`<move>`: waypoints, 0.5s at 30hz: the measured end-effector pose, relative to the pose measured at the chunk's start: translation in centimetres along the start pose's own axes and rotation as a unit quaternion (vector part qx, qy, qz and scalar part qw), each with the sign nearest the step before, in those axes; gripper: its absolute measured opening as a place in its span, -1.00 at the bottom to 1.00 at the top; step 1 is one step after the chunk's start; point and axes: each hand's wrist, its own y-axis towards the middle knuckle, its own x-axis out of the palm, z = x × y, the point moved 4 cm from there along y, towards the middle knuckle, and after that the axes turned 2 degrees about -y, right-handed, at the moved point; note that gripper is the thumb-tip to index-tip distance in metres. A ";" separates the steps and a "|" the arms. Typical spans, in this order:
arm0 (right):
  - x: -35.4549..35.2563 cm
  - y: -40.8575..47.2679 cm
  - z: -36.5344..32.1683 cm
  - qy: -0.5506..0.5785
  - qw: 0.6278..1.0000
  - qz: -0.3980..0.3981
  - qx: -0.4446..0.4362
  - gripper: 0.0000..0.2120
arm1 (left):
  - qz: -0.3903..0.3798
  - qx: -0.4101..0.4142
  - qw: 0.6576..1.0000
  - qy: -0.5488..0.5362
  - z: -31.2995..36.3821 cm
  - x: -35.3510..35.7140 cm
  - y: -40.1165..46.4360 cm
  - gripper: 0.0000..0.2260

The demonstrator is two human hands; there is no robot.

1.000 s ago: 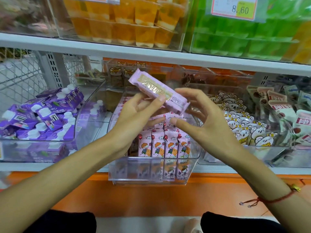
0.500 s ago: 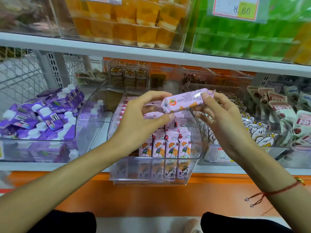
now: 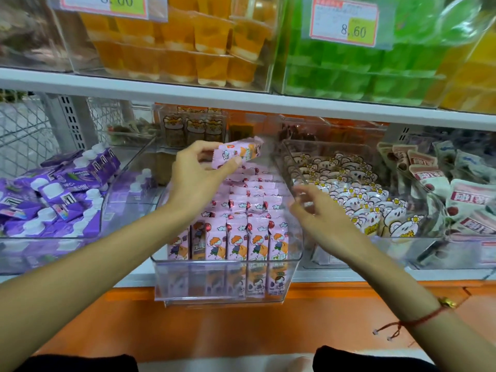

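Your right grip (image 3: 319, 208) has let go and dropped away, fingers loose. Now only your left grip (image 3: 198, 174) pinches the pink pack (image 3: 237, 156), up over the back edge of the clear bin (image 3: 228, 283). It looks ready to go in.

The pink packet (image 3: 241, 153) is printed with white clouds and an orange cartoon figure, as are the binned packets (image 3: 233, 245). The pouches (image 3: 69, 181) are coloured purple and capped in white. The left cups (image 3: 204, 47) are tinted orange and the right cups (image 3: 349, 73) green.
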 end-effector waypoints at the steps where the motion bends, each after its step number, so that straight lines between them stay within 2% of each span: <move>1: 0.2 -0.1 0.0 -0.008 1.000 -0.008 -0.002 -0.66 | 0.002 0.003 1.000 0.027 -0.2 0.6 0.7 -0.71; 4: 0.2 0.0 0.2 -0.021 1.000 -0.007 -0.018 -0.68 | -0.012 0.013 0.994 0.104 -0.8 2.6 2.5 -0.64; 8: 0.0 0.2 0.8 -0.007 1.000 -0.002 -0.028 -0.67 | -0.086 0.034 0.975 0.204 -1.9 4.7 3.6 -0.58; 12: -0.2 0.1 1.4 0.002 0.999 -0.005 -0.036 -0.66 | -0.182 0.084 0.931 0.304 -1.0 5.0 5.1 -0.62; 15: -0.2 0.2 1.5 0.009 0.999 -0.004 -0.045 -0.67 | -0.265 0.078 0.894 0.354 0.2 5.4 7.5 -0.64</move>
